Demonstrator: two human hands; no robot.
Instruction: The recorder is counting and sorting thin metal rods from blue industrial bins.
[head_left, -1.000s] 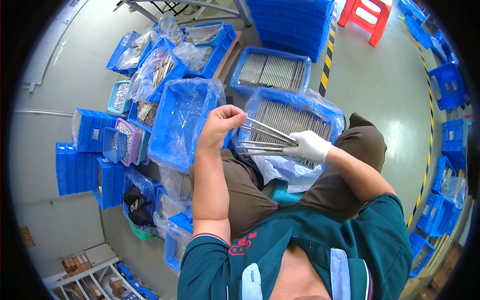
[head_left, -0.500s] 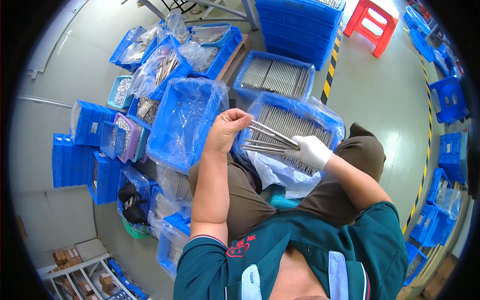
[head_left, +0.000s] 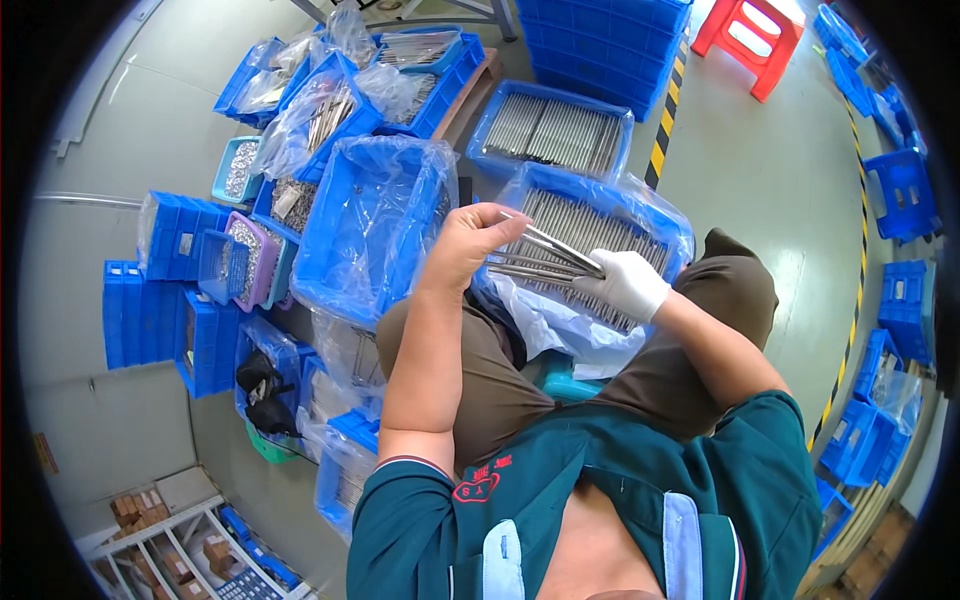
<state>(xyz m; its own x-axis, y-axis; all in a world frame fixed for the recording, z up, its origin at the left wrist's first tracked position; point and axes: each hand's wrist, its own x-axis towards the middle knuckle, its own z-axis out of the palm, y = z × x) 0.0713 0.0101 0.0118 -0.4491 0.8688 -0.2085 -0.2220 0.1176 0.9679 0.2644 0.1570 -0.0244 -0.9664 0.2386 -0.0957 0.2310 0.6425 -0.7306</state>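
Note:
Several long, slim metal rods (head_left: 545, 262) fan out from my gloved right hand (head_left: 630, 287), which is closed round one end of them. My bare left hand (head_left: 472, 243) pinches the far end of the uppermost rod between thumb and fingers. The lower rods spread apart with their left ends free. Beneath both hands is a blue bin (head_left: 683, 232), lined with clear plastic and packed with rows of similar metal rods (head_left: 585, 222). White wrapping (head_left: 570, 325) hangs over its near side, against my knees. The exact kind of rod is too small to tell.
Left of my hands stands a blue bin (head_left: 345, 235) lined with plastic. Another bin (head_left: 625, 135) of metal rods is beyond. Several blue crates (head_left: 185, 240) and trays of small parts (head_left: 262, 265) crowd the left. A red stool (head_left: 750, 45) stands at the far right.
My left hand has shifted slightly right and toward the right hand, its fingers further along the uppermost rod. The right hand keeps hold of the bunch. The whole view has moved slightly.

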